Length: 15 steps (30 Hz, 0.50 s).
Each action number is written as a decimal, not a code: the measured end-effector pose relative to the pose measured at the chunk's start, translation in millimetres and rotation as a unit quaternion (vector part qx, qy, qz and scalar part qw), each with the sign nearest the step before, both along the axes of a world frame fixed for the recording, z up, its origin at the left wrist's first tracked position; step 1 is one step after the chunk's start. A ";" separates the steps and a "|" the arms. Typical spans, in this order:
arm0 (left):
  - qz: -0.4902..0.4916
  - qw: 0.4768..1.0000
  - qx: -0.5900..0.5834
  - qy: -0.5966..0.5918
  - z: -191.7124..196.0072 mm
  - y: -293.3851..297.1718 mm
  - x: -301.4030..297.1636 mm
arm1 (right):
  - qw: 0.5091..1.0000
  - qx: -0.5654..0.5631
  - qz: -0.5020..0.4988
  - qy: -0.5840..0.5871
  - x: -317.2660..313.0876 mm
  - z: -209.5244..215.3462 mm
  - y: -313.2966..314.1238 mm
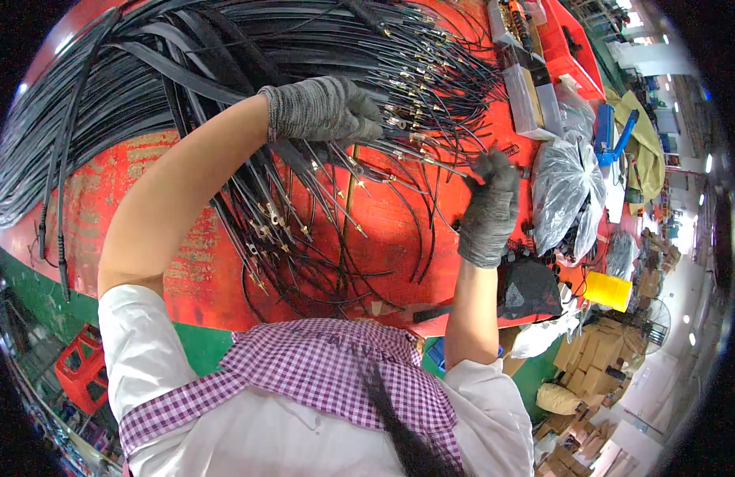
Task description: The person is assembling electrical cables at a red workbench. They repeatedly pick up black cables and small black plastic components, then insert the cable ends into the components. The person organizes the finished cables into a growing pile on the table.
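Observation:
My left hand [324, 110], in a grey knitted glove, is closed round a thin black cable [423, 159] above the front side of a large cable bundle. The cable runs right toward my right hand [492, 207], also gloved in grey, whose fingers are pinched at its far end. The tip itself is hidden by the fingers. Under and beyond my left hand lies the bundle of black cables [248, 48], many with small metal terminals at their right ends. More loose cable ends [272, 222] with ring terminals hang together on the red tabletop [176, 278] nearer to me.
Clear plastic bins [530, 103] and a red bin [570, 48] stand at the back right. In front of them are a clear plastic bag [570, 187], a blue hand-lever tool [614, 135] and a yellow box [608, 291]. A red stool [81, 370] is on the floor at left.

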<state>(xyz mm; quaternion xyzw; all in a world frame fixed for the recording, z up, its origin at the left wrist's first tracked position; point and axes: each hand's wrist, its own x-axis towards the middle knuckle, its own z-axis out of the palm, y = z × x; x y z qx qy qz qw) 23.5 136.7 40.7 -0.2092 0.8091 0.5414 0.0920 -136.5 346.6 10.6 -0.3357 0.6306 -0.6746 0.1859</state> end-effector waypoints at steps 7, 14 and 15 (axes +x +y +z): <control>0.005 1.000 0.008 -0.011 13.5 2.9 -2.0 | 0.969 -0.061 0.025 -0.239 46.9 -11.3 -9.4; 0.033 0.996 0.074 0.029 5.7 0.9 -1.6 | 0.943 -0.124 0.148 -0.270 38.7 -6.8 -9.2; 0.032 0.996 0.079 0.024 6.1 -1.2 -1.0 | 0.944 -0.118 0.148 -0.269 40.7 -6.8 -10.3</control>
